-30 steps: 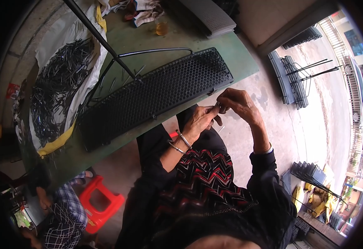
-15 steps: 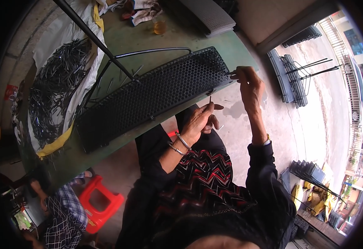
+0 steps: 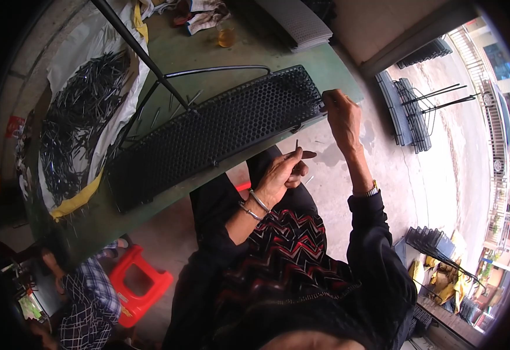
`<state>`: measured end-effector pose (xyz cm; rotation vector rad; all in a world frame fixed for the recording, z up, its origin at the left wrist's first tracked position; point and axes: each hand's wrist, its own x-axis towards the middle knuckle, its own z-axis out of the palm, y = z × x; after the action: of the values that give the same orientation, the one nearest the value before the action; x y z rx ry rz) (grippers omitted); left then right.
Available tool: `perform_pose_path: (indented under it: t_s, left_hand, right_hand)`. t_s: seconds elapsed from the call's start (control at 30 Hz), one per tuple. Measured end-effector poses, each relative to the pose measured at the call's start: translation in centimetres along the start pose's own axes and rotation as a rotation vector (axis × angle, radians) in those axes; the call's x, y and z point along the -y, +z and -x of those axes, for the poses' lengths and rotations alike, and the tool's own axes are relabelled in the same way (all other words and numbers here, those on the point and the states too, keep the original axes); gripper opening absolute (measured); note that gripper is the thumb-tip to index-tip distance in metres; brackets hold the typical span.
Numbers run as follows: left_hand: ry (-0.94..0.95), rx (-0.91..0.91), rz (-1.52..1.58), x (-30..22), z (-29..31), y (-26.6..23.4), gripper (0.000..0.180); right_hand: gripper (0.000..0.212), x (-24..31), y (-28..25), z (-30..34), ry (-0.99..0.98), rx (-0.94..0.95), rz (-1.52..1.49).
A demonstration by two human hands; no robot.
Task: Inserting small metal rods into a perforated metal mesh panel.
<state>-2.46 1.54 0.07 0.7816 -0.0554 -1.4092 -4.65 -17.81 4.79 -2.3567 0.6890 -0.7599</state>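
Note:
A long black perforated metal panel [image 3: 225, 125] lies slanted across the green table. A black rod frame [image 3: 220, 71] runs along its far side. My right hand [image 3: 345, 119] is at the panel's right end, fingers pinched together against it; whatever they hold is hidden. Below the panel's near edge, my left hand [image 3: 281, 178] is closed, palm partly up, one finger stretched to the right. From between its thumb and fingers a thin dark metal pin [image 3: 297, 143] points upward. Another pale pin end shows beneath that hand.
On the left, an open white sack [image 3: 106, 137] holds a heap of dark metal pins [image 3: 82, 116]. Several loose pins lie behind the panel. A cup of amber liquid [image 3: 226, 38] and stacked grey panels [image 3: 301, 29] stand farther back. A person sits lower left near a red stool [image 3: 164, 280].
My right hand has moved slightly left and up, closer against the panel's right end. My left hand stays nearly in place, with the pin still in it.

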Motion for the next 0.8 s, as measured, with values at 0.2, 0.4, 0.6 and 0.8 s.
perform_pose_path:
  t_s: [0.2, 0.4, 0.6, 0.8]
  left_hand:
    - [-0.012, 0.000, 0.032, -0.3, -0.2, 0.2, 0.049]
    - [0.036, -0.003, 0.118, -0.8, -1.0, 0.2, 0.053]
    - [0.029, -0.002, 0.236, -1.4, -1.7, 0.3, 0.041]
    - [-0.022, -0.037, 0.222, -1.3, -1.8, 0.2, 0.029]
  right_hand:
    - [0.012, -1.2, 1.1, 0.5, -0.168, 0.003, 0.300]
    - [0.019, -1.2, 1.3, 1.5, -0.332, -0.086, 0.466]
    - [0.038, 2.7, -2.1, 4.6, -0.279, 0.141, -0.038]
    - [0.031, 4.2, -2.2, 8.0, -0.561, 0.216, 0.158]
